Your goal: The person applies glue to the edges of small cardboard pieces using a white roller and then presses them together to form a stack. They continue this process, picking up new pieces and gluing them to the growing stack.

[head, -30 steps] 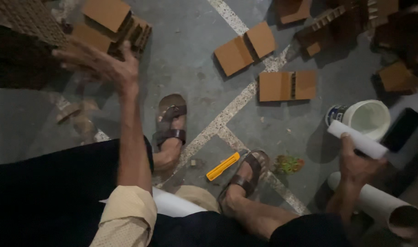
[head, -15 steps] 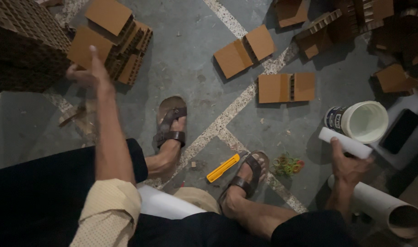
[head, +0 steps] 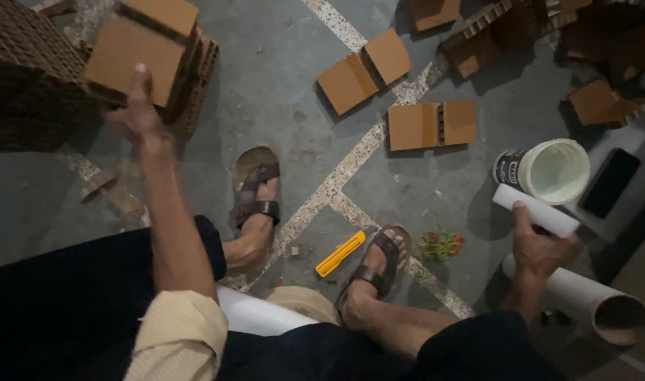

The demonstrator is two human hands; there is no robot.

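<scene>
My left hand [head: 137,113] reaches out to the upper left and grips the near edge of a brown cardboard block [head: 133,51] on top of a stack of such blocks. My right hand [head: 538,247] at the lower right is closed around a short white tube [head: 534,209], which sticks out up and to the left of the fist. Both my sandalled feet rest on the grey floor between the hands.
A white plastic tub [head: 548,169] stands just above the tube, a black phone [head: 610,182] to its right. A long white pipe [head: 583,300] lies below my right hand. A yellow utility knife [head: 341,252], coloured rubber bands [head: 441,243] and more cardboard blocks [head: 365,69] lie on the floor.
My left hand has moved up and left from open air onto the cardboard block and closed on its edge. The right hand has shifted slightly with the tube.
</scene>
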